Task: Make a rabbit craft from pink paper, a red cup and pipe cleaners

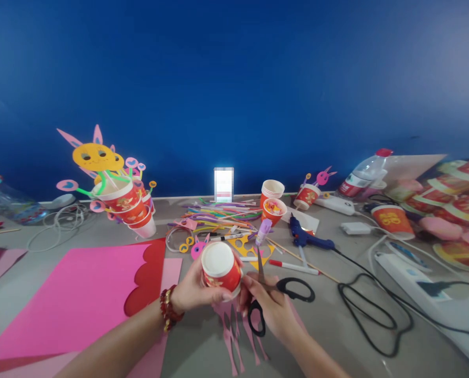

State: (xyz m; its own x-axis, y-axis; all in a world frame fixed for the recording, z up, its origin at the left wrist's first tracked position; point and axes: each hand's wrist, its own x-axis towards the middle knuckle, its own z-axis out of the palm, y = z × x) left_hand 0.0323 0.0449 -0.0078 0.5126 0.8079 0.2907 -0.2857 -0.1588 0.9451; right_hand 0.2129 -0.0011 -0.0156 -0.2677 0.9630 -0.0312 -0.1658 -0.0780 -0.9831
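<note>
My left hand point(193, 289) is wrapped round a red-and-white paper cup point(223, 275), tilted with its white round end facing up and away. A pair of scissors point(296, 289) with black handles is held in my right hand point(276, 310), one blade pointing up and away. The fingertips of my right hand are at the cup's right side; whether they press on it I cannot tell. Below both hands lie pink paper strips point(228, 344). Just behind the cup is a pink paper bunny face point(197, 249), partly hidden.
Pink paper sheets point(73, 294) spread at left, below decorated cups point(118, 199). Pipe cleaners point(219, 212), a purple-capped glue stick point(263, 232) and a red marker point(293, 266) lie ahead. A blue glue gun point(307, 237) trails its black cable point(356, 299) at right, near a power strip point(423, 310).
</note>
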